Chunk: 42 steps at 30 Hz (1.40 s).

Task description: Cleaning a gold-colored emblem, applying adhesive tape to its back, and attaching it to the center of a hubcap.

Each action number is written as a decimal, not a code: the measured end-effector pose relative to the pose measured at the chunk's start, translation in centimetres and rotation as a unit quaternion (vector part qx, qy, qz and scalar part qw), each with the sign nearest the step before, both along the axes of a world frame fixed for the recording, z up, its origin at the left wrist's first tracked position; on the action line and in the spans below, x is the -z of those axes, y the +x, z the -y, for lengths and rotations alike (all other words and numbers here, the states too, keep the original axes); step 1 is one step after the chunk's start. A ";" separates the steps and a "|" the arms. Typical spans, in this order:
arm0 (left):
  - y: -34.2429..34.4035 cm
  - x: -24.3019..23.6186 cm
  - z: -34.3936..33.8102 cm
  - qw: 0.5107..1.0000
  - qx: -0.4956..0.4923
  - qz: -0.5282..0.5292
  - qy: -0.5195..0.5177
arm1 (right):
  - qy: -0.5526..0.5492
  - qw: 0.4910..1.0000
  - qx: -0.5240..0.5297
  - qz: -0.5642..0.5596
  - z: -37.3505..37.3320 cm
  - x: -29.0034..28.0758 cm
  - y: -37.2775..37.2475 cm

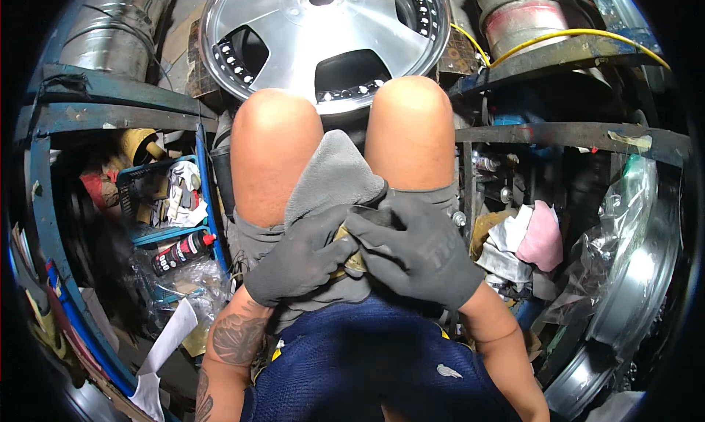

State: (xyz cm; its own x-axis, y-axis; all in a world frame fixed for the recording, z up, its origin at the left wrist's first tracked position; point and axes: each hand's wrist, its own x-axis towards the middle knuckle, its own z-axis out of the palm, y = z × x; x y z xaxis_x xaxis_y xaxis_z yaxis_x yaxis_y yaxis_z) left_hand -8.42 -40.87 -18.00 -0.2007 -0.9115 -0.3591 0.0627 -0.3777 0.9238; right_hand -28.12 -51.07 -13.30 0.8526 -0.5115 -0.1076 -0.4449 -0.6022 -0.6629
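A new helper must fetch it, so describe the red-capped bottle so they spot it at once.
Start from the big silver wheel at the top, then go down and left to the blue-rimmed basket. Just below that basket is a black bottle, slanting among crumpled clear plastic. Its bright red cap sets it apart from both.

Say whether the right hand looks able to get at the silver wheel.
Likely yes: the silver wheel lies beyond the knees, its visible face bare, though the right hand is busy at the grey cloth.
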 end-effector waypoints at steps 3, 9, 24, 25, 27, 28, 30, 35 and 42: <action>-0.2 -0.4 0.1 1.000 -0.023 -0.001 0.017 | 0.030 0.999 0.020 0.019 0.7 0.4 -1.5; -1.2 -0.5 0.1 0.987 -0.068 -0.117 0.081 | 0.093 0.980 0.146 0.097 -1.3 1.4 -1.7; -2.5 0.9 -0.4 0.980 -0.146 -0.128 -0.035 | 0.028 0.986 0.131 0.104 -0.5 1.2 0.8; -2.6 1.2 -0.5 0.980 -0.147 -0.129 -0.036 | 0.027 0.986 0.129 0.104 -0.5 1.2 1.1; -3.0 2.0 -0.7 0.966 -0.170 -0.189 -0.047 | 0.028 0.988 0.123 0.092 -0.6 1.5 1.7; -3.1 2.0 -0.7 0.966 -0.171 -0.188 -0.047 | 0.028 0.988 0.121 0.093 -0.5 1.5 1.9; -3.3 1.9 -0.8 0.862 -0.215 -0.459 0.015 | 0.028 0.989 0.111 0.095 -0.4 1.5 2.3; -2.9 1.9 -0.2 0.818 -0.236 -0.521 0.055 | 0.039 0.990 0.083 0.104 -0.8 0.6 3.8; -2.9 1.5 0.4 0.867 -0.281 -0.405 0.074 | 0.014 0.996 0.005 0.086 -3.1 0.6 2.9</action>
State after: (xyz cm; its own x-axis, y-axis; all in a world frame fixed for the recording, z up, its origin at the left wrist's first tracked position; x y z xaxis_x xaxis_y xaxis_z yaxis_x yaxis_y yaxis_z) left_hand -11.34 -41.25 -19.47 0.0201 -0.9032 -0.4287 0.8804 -0.1872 0.4358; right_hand -25.18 -48.00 -13.87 0.8547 -0.5184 0.0250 -0.3290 -0.5784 -0.7465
